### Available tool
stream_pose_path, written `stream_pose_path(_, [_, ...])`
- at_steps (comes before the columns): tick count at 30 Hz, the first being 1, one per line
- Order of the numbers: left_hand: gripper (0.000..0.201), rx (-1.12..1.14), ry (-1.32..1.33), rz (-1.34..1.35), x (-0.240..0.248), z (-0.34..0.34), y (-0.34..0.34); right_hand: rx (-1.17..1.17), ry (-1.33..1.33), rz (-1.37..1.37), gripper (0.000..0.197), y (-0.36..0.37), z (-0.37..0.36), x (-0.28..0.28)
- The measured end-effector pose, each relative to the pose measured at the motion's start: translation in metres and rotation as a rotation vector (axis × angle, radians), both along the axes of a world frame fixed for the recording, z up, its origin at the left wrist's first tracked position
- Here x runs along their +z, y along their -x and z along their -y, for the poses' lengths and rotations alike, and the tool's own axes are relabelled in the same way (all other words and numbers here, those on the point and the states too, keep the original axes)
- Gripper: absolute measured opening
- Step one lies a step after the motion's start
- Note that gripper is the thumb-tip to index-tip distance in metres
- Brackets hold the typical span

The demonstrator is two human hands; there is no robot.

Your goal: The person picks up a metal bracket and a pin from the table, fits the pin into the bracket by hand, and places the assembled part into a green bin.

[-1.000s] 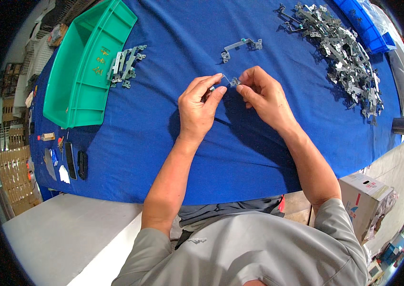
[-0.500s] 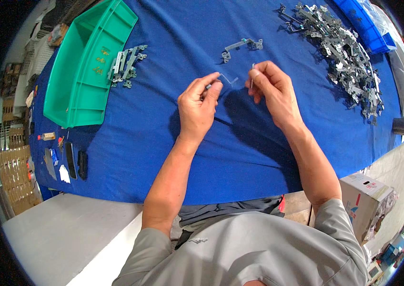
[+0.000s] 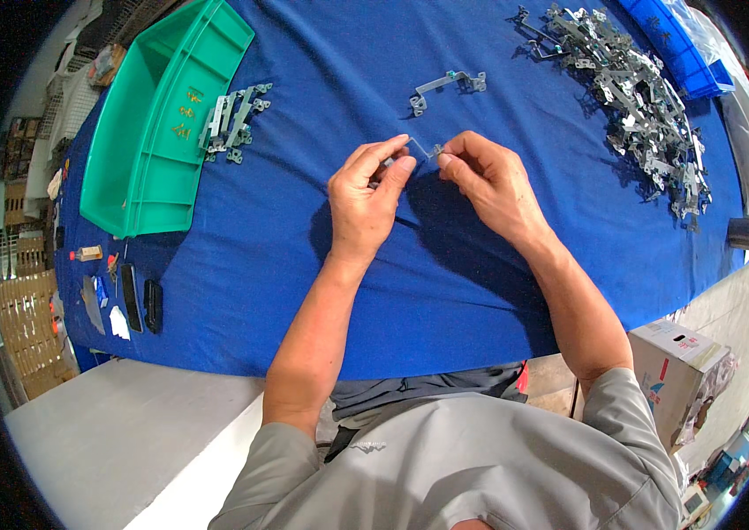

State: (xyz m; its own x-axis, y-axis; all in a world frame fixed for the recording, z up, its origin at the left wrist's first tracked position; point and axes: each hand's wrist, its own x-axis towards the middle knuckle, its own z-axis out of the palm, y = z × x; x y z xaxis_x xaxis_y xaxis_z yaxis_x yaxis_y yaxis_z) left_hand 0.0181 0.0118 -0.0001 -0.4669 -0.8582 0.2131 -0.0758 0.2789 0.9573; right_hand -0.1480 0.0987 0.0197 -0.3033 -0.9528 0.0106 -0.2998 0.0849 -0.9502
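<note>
My left hand (image 3: 364, 208) pinches a thin bent metal bracket (image 3: 421, 147) between thumb and fingers, its free end sticking out to the right. At that end my right hand (image 3: 498, 190) has its thumb and forefinger pressed together; the fingers hide whatever small piece they grip. Beyond my hands a similar silvery bracket (image 3: 445, 83) with perforated end plates lies on the blue cloth (image 3: 339, 79).
To the left, a small stack of brackets (image 3: 233, 124) lies against a green plastic bin (image 3: 140, 150). A large heap of brackets (image 3: 631, 102) covers the far right, beside a blue bin (image 3: 675, 49). Tools and a black case (image 3: 153, 305) rest at the near left.
My right hand has moved left and slightly down, bringing its pinched fingertips to the bracket's free end. The thin shiny piece seen earlier between its fingers is now hidden. My left hand hardly moves.
</note>
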Motion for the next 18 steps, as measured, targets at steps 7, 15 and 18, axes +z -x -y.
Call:
stream_pose_path(7, [0.027, 0.025, 0.199, 0.032, 0.0002, 0.0001, 0.003, -0.096, 0.037, 0.085, 0.016, -0.0033, 0.0019, -0.0052])
stream_pose_path(15, [0.025, -0.033, 0.279, 0.076, 0.0037, -0.0016, 0.0031, -0.045, 0.075, -0.128, 0.018, 0.0028, 0.0007, -0.0048])
stream_pose_path(18, [0.024, -0.054, 0.322, 0.103, 0.0044, -0.0022, 0.002, -0.113, 0.162, -0.147, 0.018, 0.0016, 0.0015, -0.0052])
